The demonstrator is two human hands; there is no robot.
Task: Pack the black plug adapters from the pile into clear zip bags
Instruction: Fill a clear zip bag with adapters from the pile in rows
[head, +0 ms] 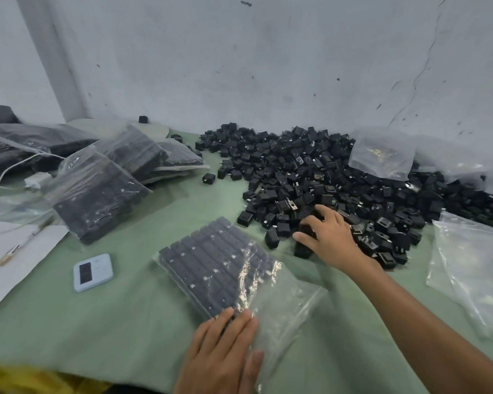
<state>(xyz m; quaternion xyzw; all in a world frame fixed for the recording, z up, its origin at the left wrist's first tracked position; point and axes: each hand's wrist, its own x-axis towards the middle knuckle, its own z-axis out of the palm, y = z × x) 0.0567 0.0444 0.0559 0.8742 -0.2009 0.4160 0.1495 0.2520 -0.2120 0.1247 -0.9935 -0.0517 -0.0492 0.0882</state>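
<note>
Head view: your flat left hand pins the slippery-looking bag while your right hand clutches seemingly light, hard adapters by their sides.

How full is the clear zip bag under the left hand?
Partly full: the clear zip bag holds rows of black plug adapters in its far part; its near end is empty.

The pile is black all through, with small glints of metal. Under it the cloth is pale green. Left of the pile, a clear bag shows black adapters in a neat grid. Farther left, the timer is pale blue with a dark screen, and the paper is white. Behind the pile, the wall is greyish white with dark specks.
</note>
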